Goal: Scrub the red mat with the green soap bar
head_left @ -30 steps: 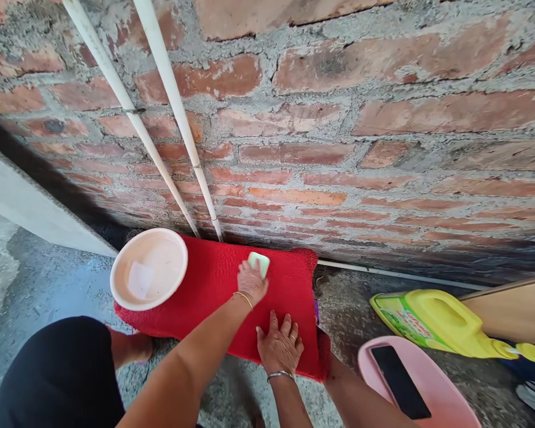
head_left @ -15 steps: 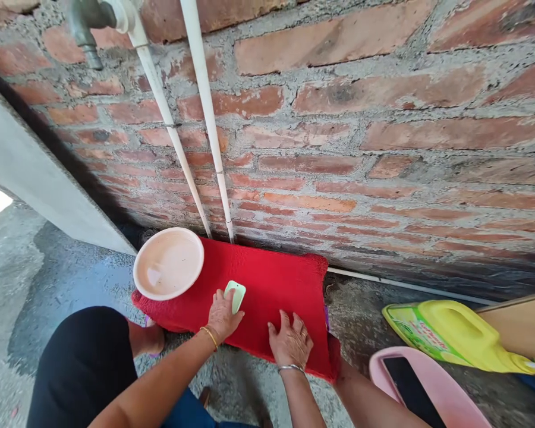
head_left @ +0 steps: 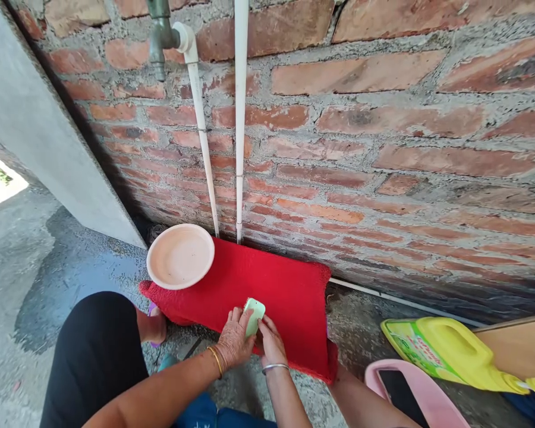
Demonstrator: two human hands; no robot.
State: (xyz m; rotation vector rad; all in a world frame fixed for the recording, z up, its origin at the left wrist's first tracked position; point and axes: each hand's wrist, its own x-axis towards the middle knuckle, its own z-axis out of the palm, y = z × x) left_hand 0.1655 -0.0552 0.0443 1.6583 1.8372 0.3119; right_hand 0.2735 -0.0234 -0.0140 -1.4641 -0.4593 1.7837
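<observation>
A pale green scrub brush (head_left: 255, 316), a rounded rectangle with a small hole at one end, is held just above the red cloth (head_left: 289, 315). My left hand (head_left: 237, 337) grips it from the left with the fingers along its side. From the right, my right hand (head_left: 271, 342) closes against the same brush, thumb at its edge; its other fingers are partly hidden. The thick red cloth lies spread out, draped over a low support I cannot make out. A pale pink basin (head_left: 178, 282) stands on its left end.
A brick wall (head_left: 321, 166) rises behind, with a tap (head_left: 159, 41) and white pipes (head_left: 241, 137). At the right are a yellow detergent jug (head_left: 459, 345) and a pink tub (head_left: 428, 386) with a black phone (head_left: 401, 389) on it. A grey slab (head_left: 66, 142) leans at the left.
My left hand has carried the brush slightly right. My right hand has left the cloth and come leftward to the brush, its fingers closing. The view has shifted a little.
</observation>
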